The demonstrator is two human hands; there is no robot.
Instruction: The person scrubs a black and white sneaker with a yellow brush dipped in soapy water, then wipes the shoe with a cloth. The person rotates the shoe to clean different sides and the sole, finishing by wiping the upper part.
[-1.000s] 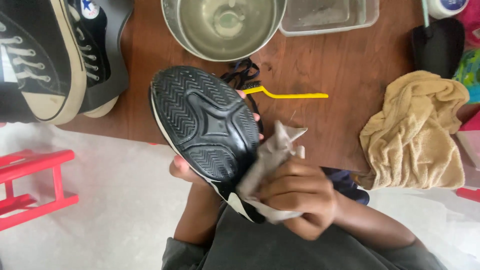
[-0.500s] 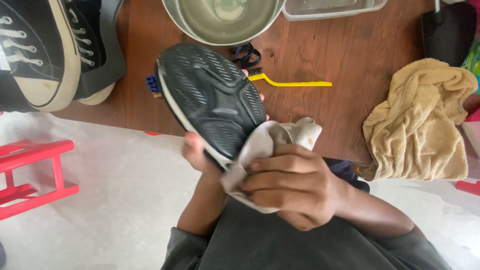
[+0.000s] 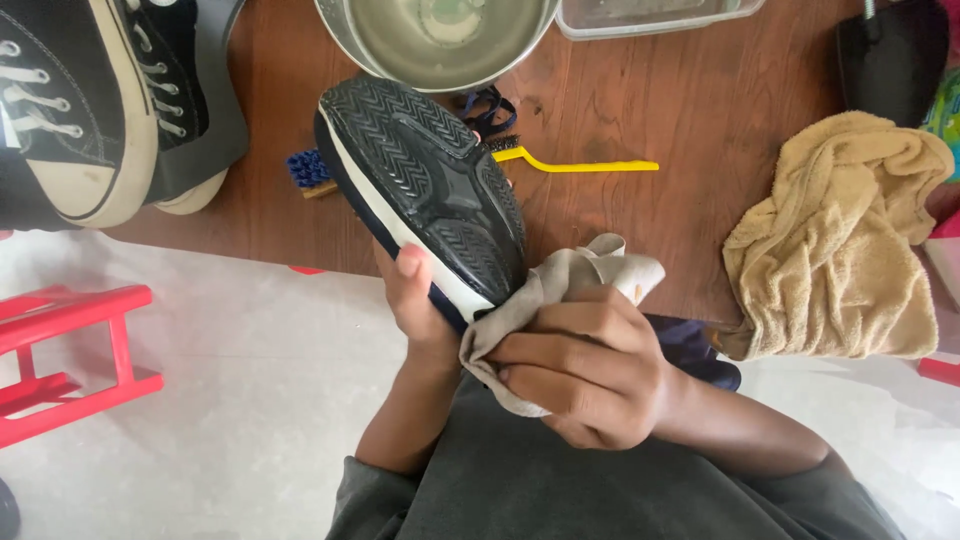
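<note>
- The left hand (image 3: pixel 415 300) held a dark shoe (image 3: pixel 425 185) up over the edge of the brown counter (image 3: pixel 640 220), sole turned up to the camera. Its thumb lay on the white side edge, and the other fingers were hidden behind the shoe, wrapped around it.
- The right hand (image 3: pixel 585 375) was just beside it, fingers curled tight around a grey cloth (image 3: pixel 570 290) — the cloth was pressed against the near end of the sole.
- The shoe's long side ran from that near end, by the right hand, up and away to the left, toward a metal bowl (image 3: pixel 440 40).
- Both hands touched the shoe at its near end; the far end stuck out free.
- The sole was black with zigzag grooves and a thin white rim.
- Behind it on the counter lay a yellow brush (image 3: pixel 575 163) and a little blue brush (image 3: pixel 308 170). A tan towel (image 3: pixel 835 240) sat well off to the right, and black-and-white sneakers (image 3: pixel 90 100) sat off to the left.
</note>
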